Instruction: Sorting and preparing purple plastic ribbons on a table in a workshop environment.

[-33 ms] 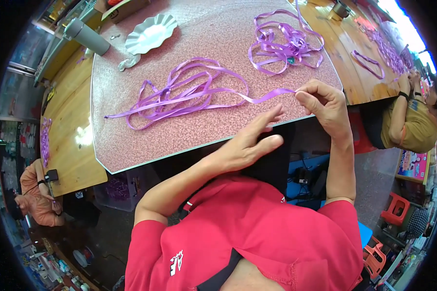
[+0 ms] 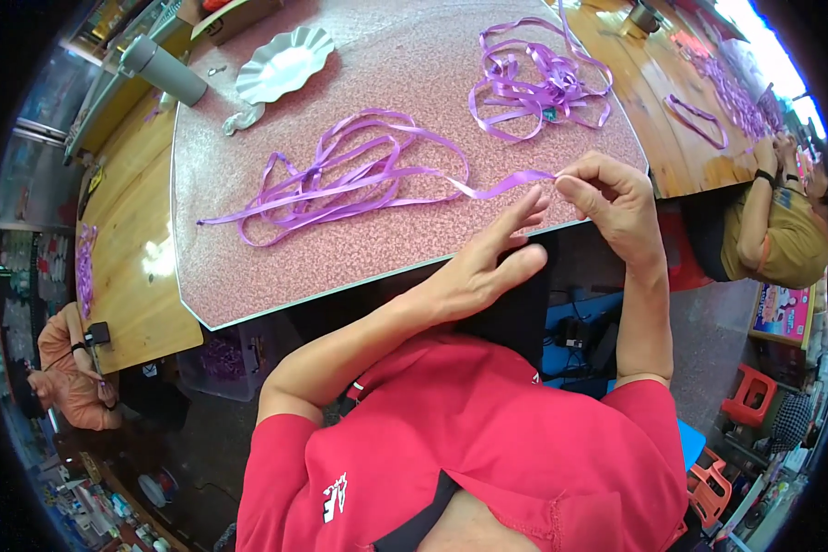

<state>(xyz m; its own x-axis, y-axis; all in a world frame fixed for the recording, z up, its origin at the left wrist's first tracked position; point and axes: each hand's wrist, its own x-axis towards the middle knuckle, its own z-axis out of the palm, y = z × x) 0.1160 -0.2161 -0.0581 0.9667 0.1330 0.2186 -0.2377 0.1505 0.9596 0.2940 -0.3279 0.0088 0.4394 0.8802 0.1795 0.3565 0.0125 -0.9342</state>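
Observation:
A purple ribbon (image 2: pixel 373 173) lies in long loose loops across the pink speckled tabletop. One stretch of it rises, twisted, off the near right side of the table. There my right hand (image 2: pixel 614 198) pinches its end between thumb and fingertips. My left hand (image 2: pixel 488 267) hovers just off the table's near edge, to the left of my right hand. Its fingers are stretched out with the thumb apart, and it holds nothing. A second tangled heap of purple ribbon (image 2: pixel 547 83) sits at the far right of the tabletop, with a small teal piece in it.
At the far left of the table (image 2: pixel 239 285) stand a white fluted dish (image 2: pixel 287 64), a crumpled white scrap (image 2: pixel 244 120) and a grey tumbler (image 2: pixel 164 71). One co-worker (image 2: pixel 78 373) sits at left, another (image 2: pixel 773 221) at right. A plastic bin (image 2: pixel 221 363) stands below the table.
My left hand has shifted slightly right and up, nearer my right hand. My right hand keeps its pinch on the ribbon, almost unmoved.

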